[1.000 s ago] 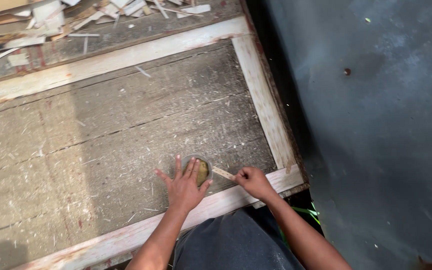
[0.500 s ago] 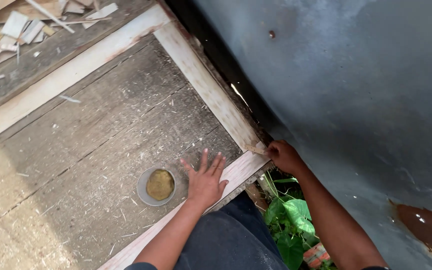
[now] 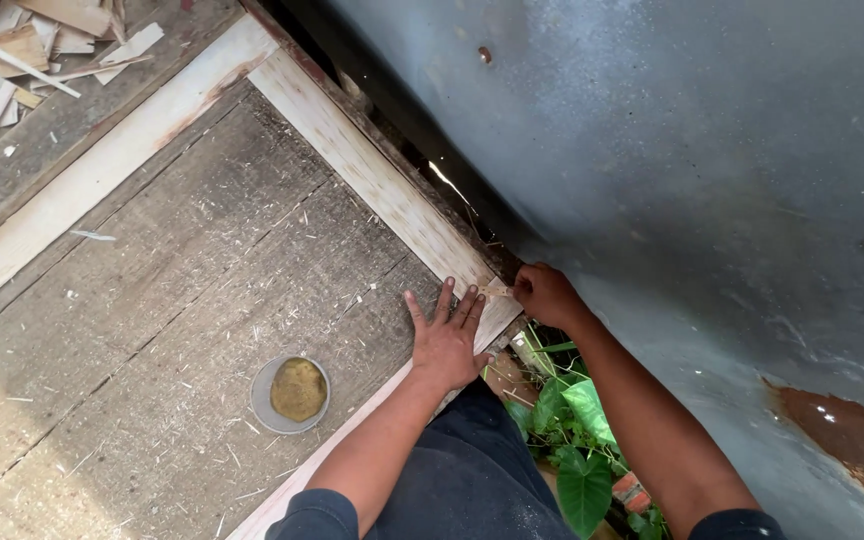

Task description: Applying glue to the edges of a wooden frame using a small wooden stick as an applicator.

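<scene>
My left hand (image 3: 446, 340) lies flat with fingers spread on the corner of a pale wooden frame (image 3: 372, 180) nailed over grey boards. My right hand (image 3: 546, 295) is closed on a small thin wood sliver (image 3: 497, 291), held at the outer corner of the frame, just beyond my left fingertips. A small round lid holding yellowish-brown paste (image 3: 292, 392) rests on the boards to the left of my left forearm.
A dark grey metal sheet (image 3: 692, 170) with rust patches rises along the right. Green leaves (image 3: 577, 445) and bricks show in the gap below the frame corner. Loose wood offcuts (image 3: 22, 50) are piled at the top left.
The view has shifted right and closer to the frame corner. My left hand moved off the paste lid onto the frame corner; my right hand carried the sliver to the outer corner.
</scene>
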